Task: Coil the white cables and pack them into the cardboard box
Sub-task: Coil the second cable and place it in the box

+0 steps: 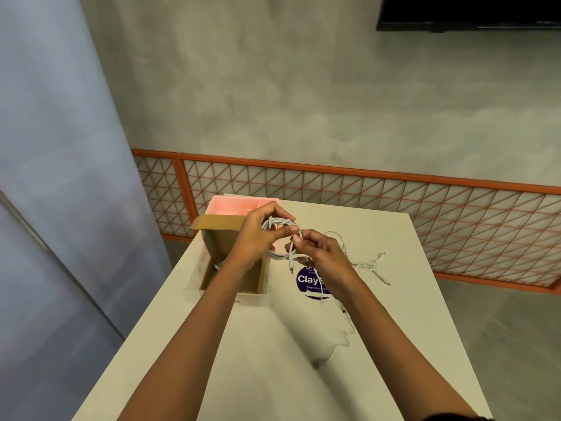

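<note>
The left hand grips a nearly finished coil; the right hand pinches its tail. The cardboard box at eight o'clock seems to hold a cable; loose cables wait at four o'clock.

Both forearms are bare and enter from the bottom edge, converging toward the centre. The left forearm runs up and to the right; the right forearm runs up and to the left. The left hand is held back-up, its fingers curled round a coiled white cable, with the thumb extended across the loops toward the other hand. The right hand sits just beside it and slightly lower. Its thumb and index finger pinch a strand of the same cable, and the remaining fingers are loosely curled.
</note>
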